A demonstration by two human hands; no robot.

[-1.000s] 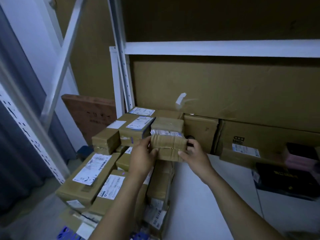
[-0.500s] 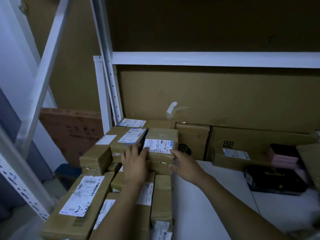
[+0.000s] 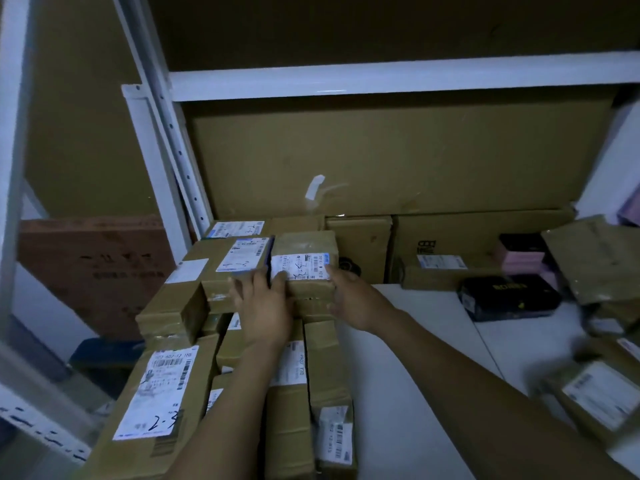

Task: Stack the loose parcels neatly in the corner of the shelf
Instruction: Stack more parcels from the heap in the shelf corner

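Arms both reach forward. Left hand (image 3: 265, 306) lies flat, fingers straight, pressing near left edge of small parcel (image 3: 304, 251). Right hand (image 3: 353, 299) grips near right corner, thumb on top. Parcel sits between hands, atop stack (image 3: 325, 358) in left rear corner of shelf (image 3: 415, 341), tight against labelled neighbour (image 3: 239, 268).

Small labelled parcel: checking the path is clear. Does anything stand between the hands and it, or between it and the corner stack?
Nothing visible does. The left hand and right hand touch the small labelled parcel, which sits on the corner stack.
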